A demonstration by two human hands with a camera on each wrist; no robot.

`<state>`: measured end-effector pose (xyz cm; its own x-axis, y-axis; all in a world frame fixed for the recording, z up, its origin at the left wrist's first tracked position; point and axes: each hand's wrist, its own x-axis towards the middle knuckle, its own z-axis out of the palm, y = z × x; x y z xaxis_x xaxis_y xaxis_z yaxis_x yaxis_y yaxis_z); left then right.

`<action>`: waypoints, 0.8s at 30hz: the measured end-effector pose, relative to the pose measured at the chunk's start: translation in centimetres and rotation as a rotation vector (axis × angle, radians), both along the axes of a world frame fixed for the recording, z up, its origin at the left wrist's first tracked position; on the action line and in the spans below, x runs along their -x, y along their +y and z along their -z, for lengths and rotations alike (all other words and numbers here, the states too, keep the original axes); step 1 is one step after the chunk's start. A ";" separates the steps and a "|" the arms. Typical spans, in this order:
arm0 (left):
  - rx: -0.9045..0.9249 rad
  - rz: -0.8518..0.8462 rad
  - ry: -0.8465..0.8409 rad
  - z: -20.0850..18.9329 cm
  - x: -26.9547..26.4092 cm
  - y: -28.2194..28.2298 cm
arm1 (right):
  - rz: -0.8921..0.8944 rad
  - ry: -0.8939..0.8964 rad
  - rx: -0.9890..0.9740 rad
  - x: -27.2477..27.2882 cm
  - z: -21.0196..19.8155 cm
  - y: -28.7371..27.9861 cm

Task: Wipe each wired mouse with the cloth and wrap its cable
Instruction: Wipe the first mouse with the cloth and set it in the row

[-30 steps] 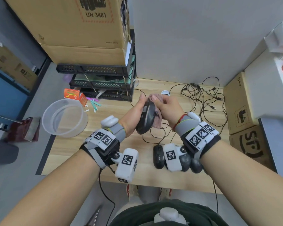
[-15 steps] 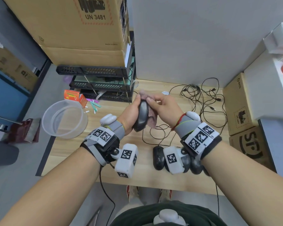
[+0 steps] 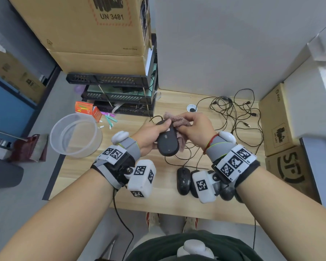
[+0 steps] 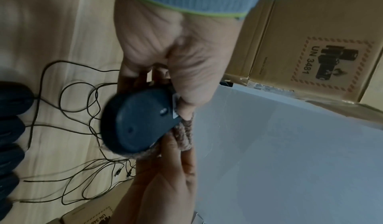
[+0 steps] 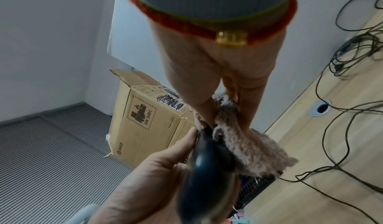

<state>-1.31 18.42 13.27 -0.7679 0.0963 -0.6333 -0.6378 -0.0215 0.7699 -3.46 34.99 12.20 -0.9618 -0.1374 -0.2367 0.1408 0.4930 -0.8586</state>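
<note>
Head view: L hand [image 3: 149, 136] grips mouse [image 3: 167, 143] underside-up so base faces wiping; R hand [image 3: 196, 129] pinches cloth [image 3: 179, 122] against its far side.

"UN 3481" stands in a red dashed frame, under a black battery pictogram, on the large cardboard box [image 3: 94, 25] stacked far beyond the left hand [image 3: 149, 136]; "Made in China" is printed small near its lower edge. To the right of the right hand [image 3: 198, 129], a smaller carton [image 3: 275, 121] carries "PICO" and another "UN 3481" mark. Nearer the person, beside the right wrist, a box [image 3: 290, 166] shows big black letters "SF".
</note>
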 end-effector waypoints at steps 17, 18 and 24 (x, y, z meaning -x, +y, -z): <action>-0.371 -0.167 -0.141 -0.9 0.0 -0.5 | -0.461 0.213 -0.223 -1.1 -2.8 -2.0; -0.369 -0.208 -0.142 -0.7 0.2 -0.8 | -0.504 0.241 -0.191 -1.3 -3.0 -2.0; -0.222 -0.205 -0.018 -1.2 0.8 -1.2 | -0.555 0.030 0.019 -2.3 -3.4 -1.2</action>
